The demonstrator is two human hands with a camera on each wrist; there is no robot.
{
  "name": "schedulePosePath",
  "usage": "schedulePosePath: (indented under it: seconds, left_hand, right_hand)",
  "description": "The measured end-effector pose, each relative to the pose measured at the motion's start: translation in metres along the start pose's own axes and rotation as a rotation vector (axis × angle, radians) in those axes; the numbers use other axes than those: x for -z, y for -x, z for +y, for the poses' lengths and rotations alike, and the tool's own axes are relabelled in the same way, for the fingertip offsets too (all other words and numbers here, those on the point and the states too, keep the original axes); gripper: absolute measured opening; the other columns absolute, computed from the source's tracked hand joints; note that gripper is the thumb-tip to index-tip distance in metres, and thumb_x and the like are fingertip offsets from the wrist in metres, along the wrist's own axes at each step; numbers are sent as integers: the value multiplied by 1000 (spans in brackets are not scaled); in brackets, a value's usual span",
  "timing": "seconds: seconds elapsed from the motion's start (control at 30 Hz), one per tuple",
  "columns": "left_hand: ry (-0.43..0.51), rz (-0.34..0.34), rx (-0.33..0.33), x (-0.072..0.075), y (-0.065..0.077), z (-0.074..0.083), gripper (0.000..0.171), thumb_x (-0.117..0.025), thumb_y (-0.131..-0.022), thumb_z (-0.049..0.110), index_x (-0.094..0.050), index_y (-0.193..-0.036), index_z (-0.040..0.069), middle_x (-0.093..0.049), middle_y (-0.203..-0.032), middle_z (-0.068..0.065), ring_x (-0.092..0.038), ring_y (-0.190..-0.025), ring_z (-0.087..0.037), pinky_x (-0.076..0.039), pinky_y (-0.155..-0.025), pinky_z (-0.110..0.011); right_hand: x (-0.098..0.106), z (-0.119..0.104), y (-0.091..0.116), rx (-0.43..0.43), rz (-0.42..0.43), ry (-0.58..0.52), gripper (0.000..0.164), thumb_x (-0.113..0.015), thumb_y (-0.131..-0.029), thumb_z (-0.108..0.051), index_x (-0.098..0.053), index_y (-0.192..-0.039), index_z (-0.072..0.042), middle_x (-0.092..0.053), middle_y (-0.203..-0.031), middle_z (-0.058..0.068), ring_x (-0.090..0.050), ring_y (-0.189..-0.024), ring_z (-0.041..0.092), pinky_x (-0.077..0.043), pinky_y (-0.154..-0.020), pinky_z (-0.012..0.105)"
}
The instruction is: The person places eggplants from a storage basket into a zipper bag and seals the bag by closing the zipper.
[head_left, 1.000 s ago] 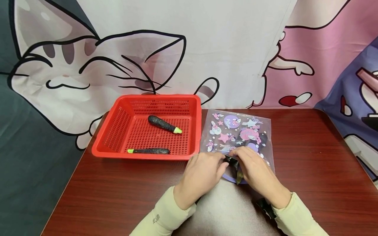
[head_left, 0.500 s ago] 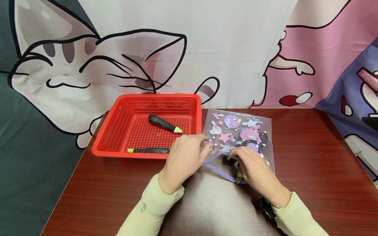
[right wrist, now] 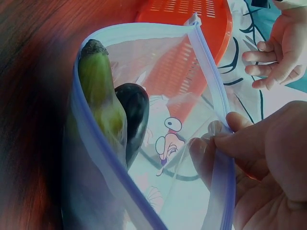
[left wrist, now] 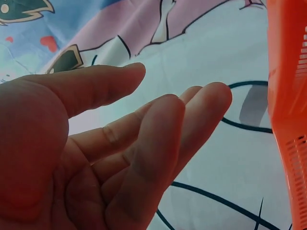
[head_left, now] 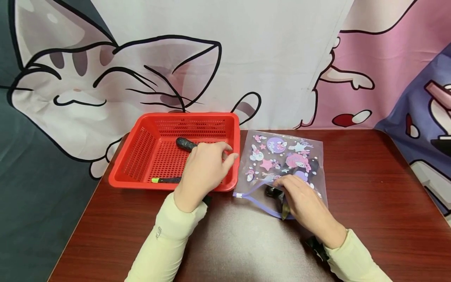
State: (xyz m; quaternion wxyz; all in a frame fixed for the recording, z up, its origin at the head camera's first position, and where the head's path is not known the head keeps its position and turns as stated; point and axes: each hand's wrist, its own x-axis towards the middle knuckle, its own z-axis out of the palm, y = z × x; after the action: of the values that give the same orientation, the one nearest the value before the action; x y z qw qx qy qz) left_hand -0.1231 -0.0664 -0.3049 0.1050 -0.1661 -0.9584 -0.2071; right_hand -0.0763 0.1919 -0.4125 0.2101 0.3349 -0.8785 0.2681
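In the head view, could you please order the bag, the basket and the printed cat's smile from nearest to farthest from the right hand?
1. Bag: right at the right hand, which pinches its opening.
2. Basket: just left of the bag.
3. Smile: on the backdrop, far left, beyond the basket.

A table (head_left: 373,188) of dark reddish wood, grain visible, far right corner rounded, a pale sheen along its near middle; behind it a printed cloth (head_left: 282,58), white in the middle, grey-green at left, pink then blue at right; on it a cat (head_left: 77,92), pale, black-outlined, with curved eyes, whiskers and a smile; a red heart (left wrist: 48,43) shows in the left wrist view
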Motion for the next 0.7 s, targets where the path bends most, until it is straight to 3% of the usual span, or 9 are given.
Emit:
schedulePosePath:
  seconds: [0.27,0.47,0.7]
  left_hand:
    - [8,-19,41,7,-15,-13,23,-71,-94,27,-78,-106,9,-67,-69,0,-55,-53,-17,-42,-50,-30]
    - [-70,-29,96,7,-29,-26,27,-69,-95,31,-78,-109,9,-73,-84,-7,-65,-64,-25,-52,-55,-38]
    - [-136,-104,146,3,-43,-37,29,-68,-96,32,-75,-113,10,-73,-92,-10,-67,-71,-30,-53,-59,-44]
  right_hand:
    - [1,0,0,-4,4,10,31,-63,-82,18,-63,-104,-5,-65,-102,0,-61,-96,18,-49,-85,33]
    - [0,-1,1,-8,3,14,33,-64,-82,19,-63,-105,-5,-64,-102,0,-61,-95,18,-49,-84,33]
    - [0,0,1,-15,4,13,33,-65,-82,18,-63,-104,-6,-64,-102,-1,-61,-94,16,-49,-83,32]
